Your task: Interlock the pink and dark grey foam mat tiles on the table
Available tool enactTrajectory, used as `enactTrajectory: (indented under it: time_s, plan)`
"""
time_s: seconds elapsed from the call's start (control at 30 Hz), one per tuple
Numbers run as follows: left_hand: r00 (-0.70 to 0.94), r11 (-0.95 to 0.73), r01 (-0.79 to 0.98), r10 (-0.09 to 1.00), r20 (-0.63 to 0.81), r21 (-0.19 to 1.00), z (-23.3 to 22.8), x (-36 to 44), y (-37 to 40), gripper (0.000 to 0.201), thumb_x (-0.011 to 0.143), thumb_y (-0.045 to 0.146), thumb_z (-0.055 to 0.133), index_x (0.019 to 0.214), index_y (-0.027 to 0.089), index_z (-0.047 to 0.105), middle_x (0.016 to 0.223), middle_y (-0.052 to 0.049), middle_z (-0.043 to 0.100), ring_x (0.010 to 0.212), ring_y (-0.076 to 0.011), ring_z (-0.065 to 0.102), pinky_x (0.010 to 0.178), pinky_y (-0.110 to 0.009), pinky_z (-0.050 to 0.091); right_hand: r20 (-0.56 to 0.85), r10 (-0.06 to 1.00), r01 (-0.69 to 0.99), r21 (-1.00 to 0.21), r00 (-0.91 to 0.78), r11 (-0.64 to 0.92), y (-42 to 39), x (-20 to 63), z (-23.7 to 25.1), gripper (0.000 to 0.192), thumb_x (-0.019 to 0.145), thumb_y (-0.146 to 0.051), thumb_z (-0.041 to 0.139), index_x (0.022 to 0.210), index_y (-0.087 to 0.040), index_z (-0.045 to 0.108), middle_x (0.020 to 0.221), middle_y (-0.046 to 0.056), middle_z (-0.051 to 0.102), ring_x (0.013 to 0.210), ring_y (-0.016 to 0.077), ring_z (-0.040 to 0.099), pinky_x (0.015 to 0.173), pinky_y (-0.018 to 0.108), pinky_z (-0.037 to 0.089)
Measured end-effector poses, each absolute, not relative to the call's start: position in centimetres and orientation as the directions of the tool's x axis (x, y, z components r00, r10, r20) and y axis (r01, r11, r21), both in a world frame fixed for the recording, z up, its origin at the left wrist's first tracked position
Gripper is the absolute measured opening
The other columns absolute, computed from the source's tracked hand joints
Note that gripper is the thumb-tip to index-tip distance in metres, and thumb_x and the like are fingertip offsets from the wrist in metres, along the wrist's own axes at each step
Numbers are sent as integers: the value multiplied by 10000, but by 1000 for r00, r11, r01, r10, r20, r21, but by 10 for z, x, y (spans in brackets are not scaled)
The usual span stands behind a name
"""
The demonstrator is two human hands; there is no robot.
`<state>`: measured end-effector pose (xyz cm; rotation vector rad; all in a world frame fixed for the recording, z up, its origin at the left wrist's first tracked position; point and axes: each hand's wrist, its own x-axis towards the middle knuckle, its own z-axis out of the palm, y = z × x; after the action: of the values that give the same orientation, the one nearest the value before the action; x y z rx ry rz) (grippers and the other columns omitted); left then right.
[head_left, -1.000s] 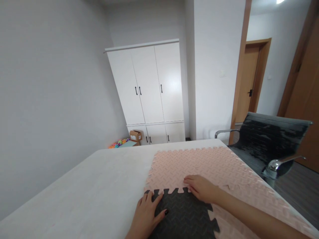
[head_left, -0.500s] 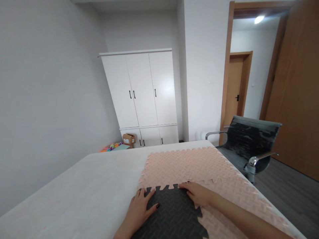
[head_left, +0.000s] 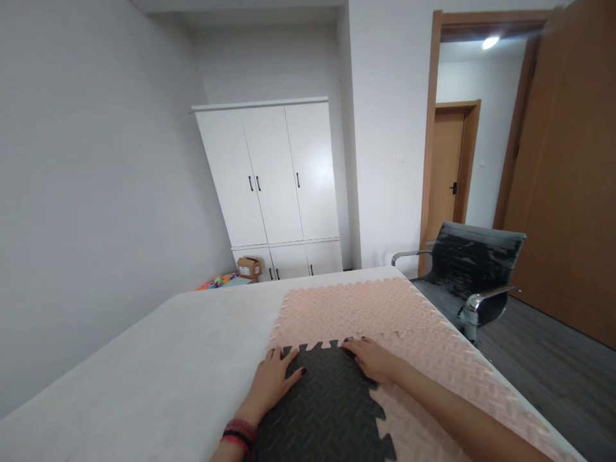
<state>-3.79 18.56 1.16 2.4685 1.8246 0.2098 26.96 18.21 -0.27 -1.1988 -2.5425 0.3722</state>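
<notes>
A dark grey foam puzzle mat (head_left: 322, 410) lies on the white table (head_left: 168, 366), its toothed far edge meeting a pink foam mat (head_left: 366, 311). More pink mat (head_left: 433, 410) lies along its right side. My left hand (head_left: 272, 382) rests flat on the grey mat's far left corner, fingers spread. At the far right corner my right hand (head_left: 373, 358) presses flat on the seam between grey and pink. Neither hand grips anything.
A black office chair (head_left: 469, 273) with chrome arms stands close to the table's right side. A white wardrobe (head_left: 269, 186) is against the back wall, with a cardboard box (head_left: 249, 267) and colourful toys (head_left: 216, 281) on the floor beside it. An open doorway (head_left: 457, 147) is at the right.
The view has shifted left and up, so the chair and doorway sit further from the right edge. Both hands stay on the grey mat's far edge; my left wrist with its bands now shows.
</notes>
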Motion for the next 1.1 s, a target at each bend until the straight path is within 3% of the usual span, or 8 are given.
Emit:
enactTrajectory:
  time_s: [0.2,0.4,0.53,0.67,0.83,1.0,1.1]
  plan:
    - [259,-265,959,964,67,103,11,-33,182,619,809,640,357,1300,288,495,1301,-172,493,1246,-335,427,981,-503,369,257,832,732,-397,-491,554,169,285,-5,462,880,-220,343,1323,-172,467,1334,93,521,1226,205,458,1063,373,303]
    - [285,-291,945,957,60,151,18,-38,179,671,797,699,313,1292,287,502,1213,-122,554,1158,-265,510,971,-396,410,228,846,740,-411,-483,533,165,285,-2,414,865,-193,348,1239,-176,525,1219,83,605,1120,193,540,1016,349,345]
    - [248,-255,950,967,63,180,25,-42,182,582,853,591,307,1257,230,518,1182,-100,584,1083,-217,569,930,-337,441,191,870,772,-402,-455,492,168,286,1,413,856,-202,359,1235,-182,522,1206,81,621,1105,199,558,1000,356,360]
    - [235,-245,957,969,79,155,28,-26,187,510,892,426,313,1289,143,465,1339,-148,502,1208,-233,497,1015,-403,376,170,891,812,-367,-422,454,172,286,6,450,862,-220,362,1295,-209,483,1298,77,564,1187,207,505,1039,396,325]
    - [341,-348,929,937,76,123,12,29,187,616,881,504,310,1393,163,340,1470,-131,374,1354,-259,332,1102,-463,263,175,931,883,-302,-321,361,178,277,-4,475,905,-289,315,1330,-118,441,1439,177,379,1314,270,360,1066,504,259]
    - [315,-329,939,940,135,103,-4,63,181,641,878,525,231,1374,152,388,1424,-155,433,1342,-286,347,1090,-468,280,209,936,904,-266,-285,334,178,267,-13,477,913,-350,346,1322,-129,452,1394,159,444,1296,273,378,1061,487,265]
    - [306,-324,942,938,163,93,-4,65,183,601,880,515,220,1330,192,455,1380,-144,485,1309,-284,395,1062,-469,320,230,928,903,-252,-295,349,182,267,-8,421,924,-362,326,1233,-170,539,1309,130,534,1229,261,454,1033,468,298]
